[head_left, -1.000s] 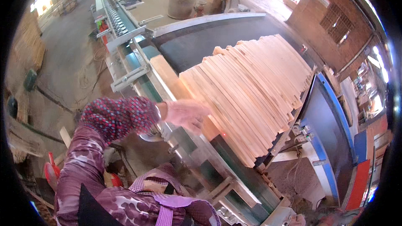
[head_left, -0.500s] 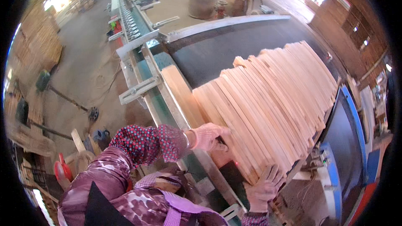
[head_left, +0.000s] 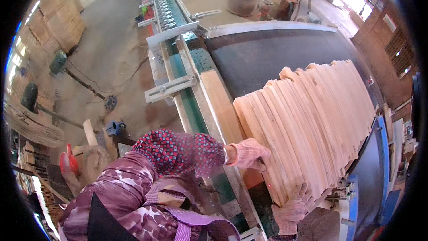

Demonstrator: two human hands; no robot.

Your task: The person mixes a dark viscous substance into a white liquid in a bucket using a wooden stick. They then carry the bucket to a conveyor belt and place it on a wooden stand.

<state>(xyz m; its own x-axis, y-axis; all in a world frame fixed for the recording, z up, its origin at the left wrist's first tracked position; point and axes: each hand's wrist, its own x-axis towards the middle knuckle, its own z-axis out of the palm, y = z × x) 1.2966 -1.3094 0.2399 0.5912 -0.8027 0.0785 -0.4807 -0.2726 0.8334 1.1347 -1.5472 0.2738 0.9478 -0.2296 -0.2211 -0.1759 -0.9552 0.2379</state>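
A row of long pale wooden boards [head_left: 307, 125], standing side by side, rests on the dark table. My left hand [head_left: 250, 152], in a pink knit glove, is closed with bent fingers on the board at the row's left edge. Its fingertips are partly hidden. At the near ends of the boards, my gloved right hand [head_left: 292, 210] lies with fingers stretched out against the wood. Left of the row, a single board [head_left: 221, 100] lies along the metal guide rail [head_left: 203, 93], its near part hidden behind my left hand.
A conveyor with a chain of metal pieces [head_left: 162, 6] runs away at the far left. Slotted metal brackets [head_left: 171, 88] stick out beside the rail. The dark tabletop [head_left: 276, 47] extends behind the boards. Blue-edged machinery [head_left: 379, 151] stands right; a round bin [head_left: 242, 1] sits beyond.
My view has turned, so the whole scene sits further right and slightly lower. Both hands keep nearly the same places on the boards.
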